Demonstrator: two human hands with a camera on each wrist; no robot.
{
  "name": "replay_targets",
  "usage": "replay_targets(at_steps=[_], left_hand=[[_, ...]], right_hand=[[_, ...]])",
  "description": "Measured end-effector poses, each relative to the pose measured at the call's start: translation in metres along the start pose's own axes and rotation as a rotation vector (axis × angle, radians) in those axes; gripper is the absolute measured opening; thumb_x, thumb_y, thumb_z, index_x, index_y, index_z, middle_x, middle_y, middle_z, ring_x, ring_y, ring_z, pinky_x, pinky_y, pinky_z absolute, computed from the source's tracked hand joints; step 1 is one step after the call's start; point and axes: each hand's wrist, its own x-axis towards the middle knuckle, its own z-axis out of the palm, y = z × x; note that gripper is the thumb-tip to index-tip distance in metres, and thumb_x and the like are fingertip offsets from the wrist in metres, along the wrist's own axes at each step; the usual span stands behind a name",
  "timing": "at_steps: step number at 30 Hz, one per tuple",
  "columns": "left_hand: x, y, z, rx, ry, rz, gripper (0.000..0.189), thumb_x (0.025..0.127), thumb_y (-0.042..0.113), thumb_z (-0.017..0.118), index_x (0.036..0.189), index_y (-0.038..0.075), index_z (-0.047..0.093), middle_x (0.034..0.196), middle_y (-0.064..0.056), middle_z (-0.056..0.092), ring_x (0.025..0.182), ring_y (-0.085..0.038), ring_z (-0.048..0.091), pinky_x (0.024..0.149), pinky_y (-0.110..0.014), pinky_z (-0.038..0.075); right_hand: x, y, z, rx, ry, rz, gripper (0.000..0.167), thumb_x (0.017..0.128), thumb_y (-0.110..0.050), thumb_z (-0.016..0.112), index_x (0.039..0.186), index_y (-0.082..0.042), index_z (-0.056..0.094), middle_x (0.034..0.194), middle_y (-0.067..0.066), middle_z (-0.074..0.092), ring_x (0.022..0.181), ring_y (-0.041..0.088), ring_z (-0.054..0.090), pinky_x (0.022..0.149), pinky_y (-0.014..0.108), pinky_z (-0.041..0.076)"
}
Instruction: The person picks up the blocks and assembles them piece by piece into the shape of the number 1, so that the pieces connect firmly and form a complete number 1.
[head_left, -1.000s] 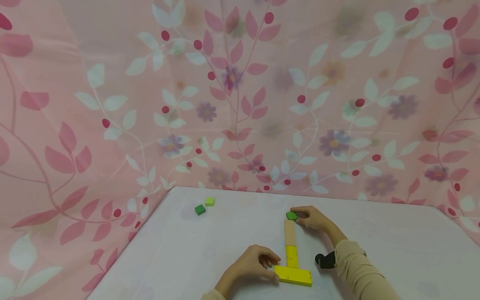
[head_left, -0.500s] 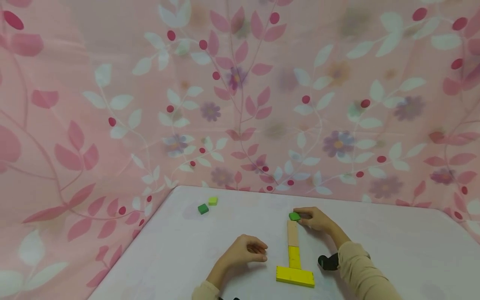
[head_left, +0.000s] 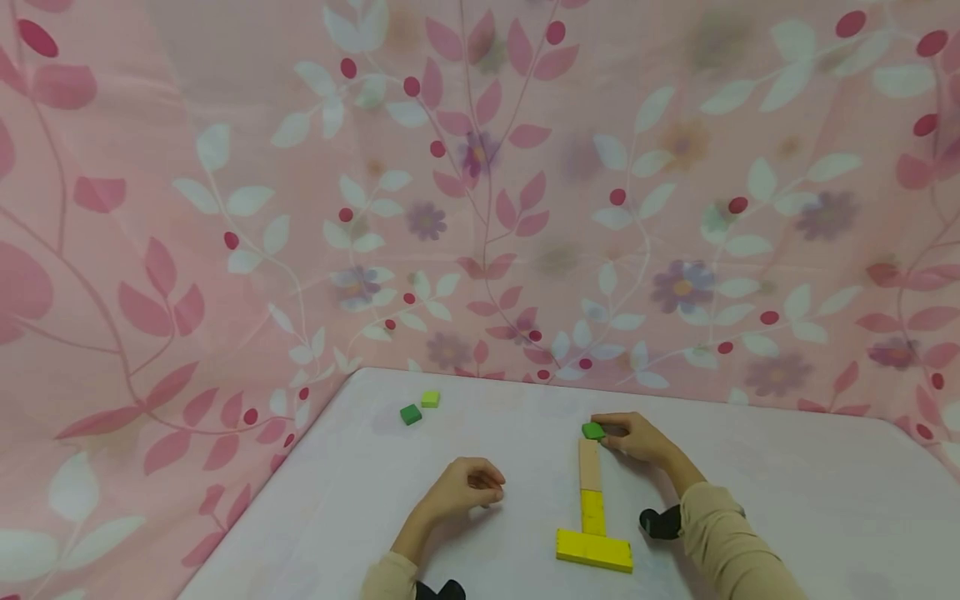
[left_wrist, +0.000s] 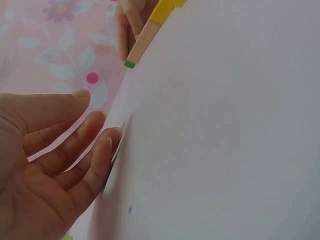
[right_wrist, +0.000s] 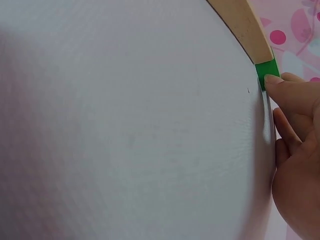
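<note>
My right hand [head_left: 637,437] pinches a small green block [head_left: 592,431] at the far end of a row of blocks. Directly below it in the head view lies a plain wood block [head_left: 590,465], then a yellow block [head_left: 592,512]. Crosswise at the near end is a long yellow block [head_left: 594,550], so the row looks like an upside-down T. In the right wrist view the thumb presses on the green block [right_wrist: 267,72], right at the wood block's end. My left hand [head_left: 459,489] hovers over the table left of the row, fingers loosely bent and holding nothing.
A dark green block [head_left: 410,414] and a lime green block [head_left: 430,399] lie near the table's back left corner. A pink floral cloth [head_left: 480,208] hangs behind the white table [head_left: 337,500]. Each wrist carries a black device [head_left: 660,524].
My left hand has let go of the long yellow block's left end and moved left and away from the row. The right hand stays on the green block. The head view has shifted slightly.
</note>
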Motion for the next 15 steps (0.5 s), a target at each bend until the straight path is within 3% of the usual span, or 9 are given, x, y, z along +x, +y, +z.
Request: replay_targets(at_steps=[6,15], left_hand=[[-0.004,-0.009,-0.018,0.057,0.060,-0.016,0.020,0.081,0.002,0.069,0.096,-0.009,0.064,0.084,-0.013,0.066,0.072,-0.009,0.058,0.060,-0.020,0.050],[-0.008,-0.018,-0.041,0.168,0.199,-0.020,0.018,0.081,0.004,0.069,0.093,-0.008,0.064,0.079,-0.010,0.066,0.069,-0.012,0.059,0.058,-0.020,0.048]], right_hand=[[-0.002,-0.006,-0.003,0.029,-0.014,-0.003,0.041,0.088,-0.008,0.060,0.128,0.002,0.055,0.128,0.027,0.053,0.118,0.045,0.047,0.097,0.062,0.033],[-0.001,-0.006,-0.002,0.071,-0.016,0.028,0.042,0.088,-0.004,0.060,0.128,0.005,0.054,0.130,0.027,0.052,0.122,0.044,0.044,0.101,0.060,0.031]])
